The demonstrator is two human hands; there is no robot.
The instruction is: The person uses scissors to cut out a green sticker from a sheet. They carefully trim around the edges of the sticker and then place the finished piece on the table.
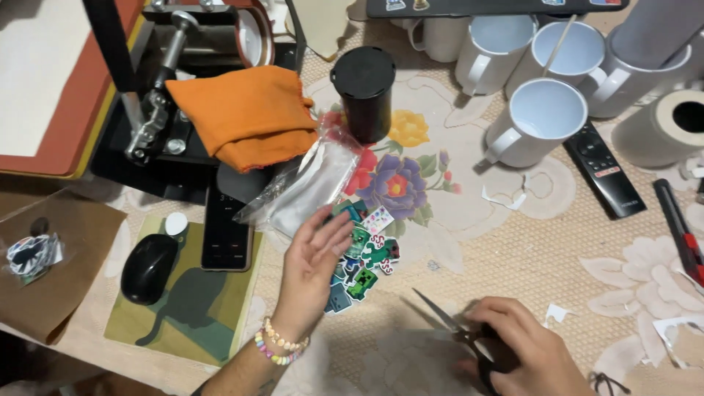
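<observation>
While gripped, scissors (455, 326) tips up-left

Showing glossy printed paper stickers (363, 260) beside the left hand (312, 268). Gleaming as smooth steel, the dark-handled scissors (458, 330) under the right hand (524, 348). Crinkling and shining, a clear plastic bag (304, 187). Looking soft and matt, a folded orange cloth (246, 114). Glazed smooth, white ceramic mugs (539, 121). Lying rough and woven, the beige lace tablecloth (513, 242).

Place: a home craft corner for printing mugs.
Evidence: heat press (183, 44), blank white mugs (539, 121), cut stickers (363, 264), flowered tablecloth (411, 183).
</observation>
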